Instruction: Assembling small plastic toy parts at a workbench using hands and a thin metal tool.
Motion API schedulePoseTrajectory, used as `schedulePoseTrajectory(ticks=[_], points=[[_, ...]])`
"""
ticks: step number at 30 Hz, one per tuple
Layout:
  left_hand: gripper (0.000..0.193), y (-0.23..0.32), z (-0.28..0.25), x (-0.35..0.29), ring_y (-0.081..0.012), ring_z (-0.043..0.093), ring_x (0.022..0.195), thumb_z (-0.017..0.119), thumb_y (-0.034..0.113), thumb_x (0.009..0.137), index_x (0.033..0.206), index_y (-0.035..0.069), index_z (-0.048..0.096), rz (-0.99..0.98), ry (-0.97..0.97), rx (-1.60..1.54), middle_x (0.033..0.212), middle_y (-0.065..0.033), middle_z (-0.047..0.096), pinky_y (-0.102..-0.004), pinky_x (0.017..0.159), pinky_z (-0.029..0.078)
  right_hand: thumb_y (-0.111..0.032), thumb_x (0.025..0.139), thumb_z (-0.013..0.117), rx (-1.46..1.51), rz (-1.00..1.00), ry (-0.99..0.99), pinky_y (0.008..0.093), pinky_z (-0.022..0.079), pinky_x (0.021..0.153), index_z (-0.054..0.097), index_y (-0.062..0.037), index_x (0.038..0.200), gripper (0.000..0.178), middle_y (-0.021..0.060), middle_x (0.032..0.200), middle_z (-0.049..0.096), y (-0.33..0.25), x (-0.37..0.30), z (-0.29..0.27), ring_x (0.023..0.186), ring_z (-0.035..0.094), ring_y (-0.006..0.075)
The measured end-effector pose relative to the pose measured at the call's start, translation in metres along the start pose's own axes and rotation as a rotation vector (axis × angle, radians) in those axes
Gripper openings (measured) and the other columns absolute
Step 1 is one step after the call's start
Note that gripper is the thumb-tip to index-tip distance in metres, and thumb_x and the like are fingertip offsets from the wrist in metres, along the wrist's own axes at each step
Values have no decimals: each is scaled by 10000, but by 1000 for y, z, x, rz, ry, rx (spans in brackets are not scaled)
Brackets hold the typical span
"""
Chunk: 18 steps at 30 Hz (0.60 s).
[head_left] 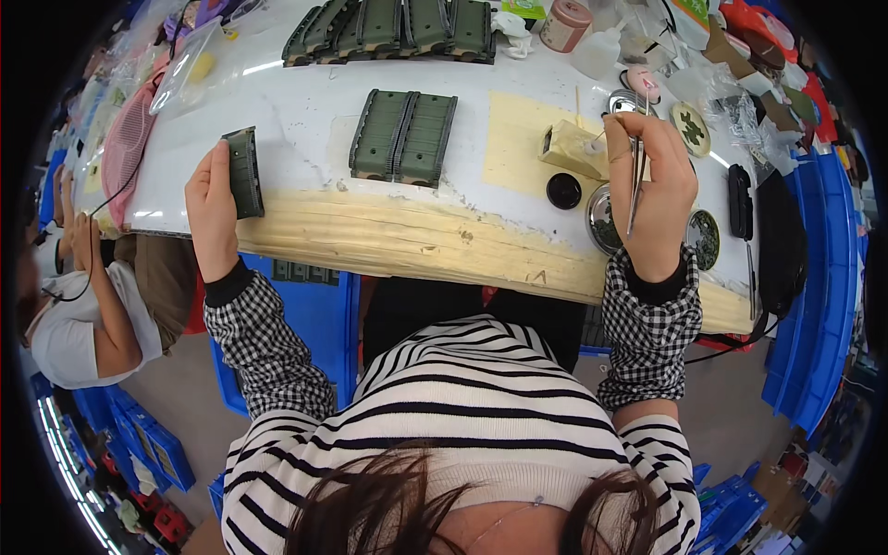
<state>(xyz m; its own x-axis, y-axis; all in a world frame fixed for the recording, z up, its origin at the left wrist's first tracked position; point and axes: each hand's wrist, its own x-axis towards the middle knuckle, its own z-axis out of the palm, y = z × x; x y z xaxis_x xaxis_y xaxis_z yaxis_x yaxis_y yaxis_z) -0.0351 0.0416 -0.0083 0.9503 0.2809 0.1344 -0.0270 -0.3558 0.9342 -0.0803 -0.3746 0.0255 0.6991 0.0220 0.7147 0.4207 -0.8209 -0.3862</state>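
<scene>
My left hand (213, 208) is closed on the edge of a dark green plastic part (245, 173), held tilted up near the table's front edge. My right hand (652, 190) grips metal tweezers (636, 185), which lie along the palm. Its thumb and forefinger are pinched beside a small cream block-shaped bottle (571, 150); whether a thin tool is between them is too small to tell. Left of that hand lies a round black cap (563, 191). Two round dishes, one partly under the hand (603, 220) and one to its right (703, 239), hold small dark green pieces.
Joined green parts (402, 137) lie mid-table, with several more (388, 28) at the back. A yellow sheet (518, 129) lies under the bottle. A pink basket (129, 139) stands left, a black folding tool (740, 202) right. Another person (102, 314) sits at far left.
</scene>
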Motion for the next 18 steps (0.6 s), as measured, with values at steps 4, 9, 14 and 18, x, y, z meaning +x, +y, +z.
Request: schedulePoseTrajectory(ticks=[4, 9, 14, 18], points=[[396, -20, -13, 32, -69, 512, 663, 537, 309, 965, 978, -64, 672, 31, 101, 281, 708, -47, 612, -236, 617, 422, -23, 799, 682, -4, 13, -14, 306, 460, 619, 632, 13, 888, 109, 113, 798, 610, 3, 1, -2, 696, 575, 250], [356, -27, -2, 33, -237, 599, 647, 616, 316, 891, 956, -24, 698, 263, 261, 754, 725, -148, 653, -344, 655, 472, -55, 787, 703, -34, 20, -71, 326, 462, 639, 641, 8, 891, 137, 121, 806, 617, 6, -2, -1, 733, 582, 262], [275, 33, 57, -7, -251, 619, 674, 642, 241, 881, 1010, -3, 652, 458, 193, 499, 799, -138, 657, -359, 638, 483, -101, 769, 738, -65, 38, -46, 323, 474, 689, 667, -6, 960, 225, 129, 858, 642, 7, -9, -9, 785, 602, 264], [307, 56, 104, -22, -236, 619, 648, 643, 230, 879, 1067, -12, 629, 385, -165, 420, 770, -139, 649, -319, 598, 480, -212, 869, 668, 52, 178, 47, 319, 482, 749, 673, -3, 1022, 260, 128, 897, 660, 4, -17, -28, 851, 618, 238]])
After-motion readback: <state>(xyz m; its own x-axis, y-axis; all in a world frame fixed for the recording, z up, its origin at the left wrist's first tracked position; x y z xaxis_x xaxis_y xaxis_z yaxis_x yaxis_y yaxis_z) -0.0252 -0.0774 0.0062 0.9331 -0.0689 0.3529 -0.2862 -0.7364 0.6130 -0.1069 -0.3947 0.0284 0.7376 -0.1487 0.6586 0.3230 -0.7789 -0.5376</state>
